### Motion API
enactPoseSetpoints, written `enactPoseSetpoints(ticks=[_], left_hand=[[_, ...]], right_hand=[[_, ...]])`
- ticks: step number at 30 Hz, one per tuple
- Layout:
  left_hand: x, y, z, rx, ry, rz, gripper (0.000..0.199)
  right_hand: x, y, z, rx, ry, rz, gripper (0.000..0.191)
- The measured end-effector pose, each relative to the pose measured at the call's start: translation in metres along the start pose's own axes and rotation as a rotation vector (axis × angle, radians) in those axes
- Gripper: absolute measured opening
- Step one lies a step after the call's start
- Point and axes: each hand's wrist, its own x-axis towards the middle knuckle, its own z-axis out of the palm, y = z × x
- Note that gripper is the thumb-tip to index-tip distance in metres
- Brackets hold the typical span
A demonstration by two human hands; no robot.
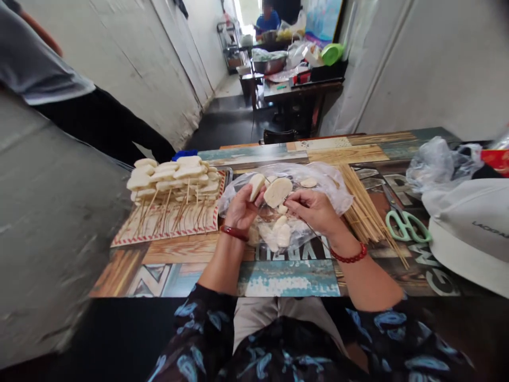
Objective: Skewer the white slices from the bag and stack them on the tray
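Observation:
My left hand (pixel 241 208) is closed on a pale oval slice (pixel 257 187), held up on edge by the fingers. Between my hands, a second pale slice (pixel 278 192) faces me, and it appears to be on the tip of a thin wooden skewer (pixel 316 232). My right hand (pixel 312 209) pinches that skewer close to the slice; its tail runs back under my wrist. Below both hands lies a clear plastic bag (pixel 330 185), spread open, with several loose slices (pixel 283 235) on it. What the slices are made of, I cannot tell.
Left, skewered slices (pixel 175 178) are piled on a paper-lined tray (pixel 191 225). Right are a bundle of bare skewers (pixel 360 212), green-handled scissors (pixel 407 225), a white cap (pixel 473 228) and a crumpled plastic bag (pixel 433 164). A person (pixel 51 69) stands at left; another (pixel 268 21) is far back.

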Motion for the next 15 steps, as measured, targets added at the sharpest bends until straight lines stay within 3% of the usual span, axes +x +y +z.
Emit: enactPoseSetpoints(ticks=[3, 10, 15], left_hand=[[0.002, 0.002, -0.004, -0.049, 0.015, 0.023, 0.010], [0.000, 0.012, -0.007, -0.067, 0.054, 0.110, 0.012], [0.001, 0.016, -0.009, -0.055, 0.048, 0.133, 0.015]], right_hand=[[-0.002, 0.002, -0.001, -0.072, 0.014, 0.006, 0.022], [0.005, 0.009, -0.020, 0.036, 0.260, 0.058, 0.026], [0.007, 0.010, -0.020, 0.037, 0.247, 0.069, 0.027]])
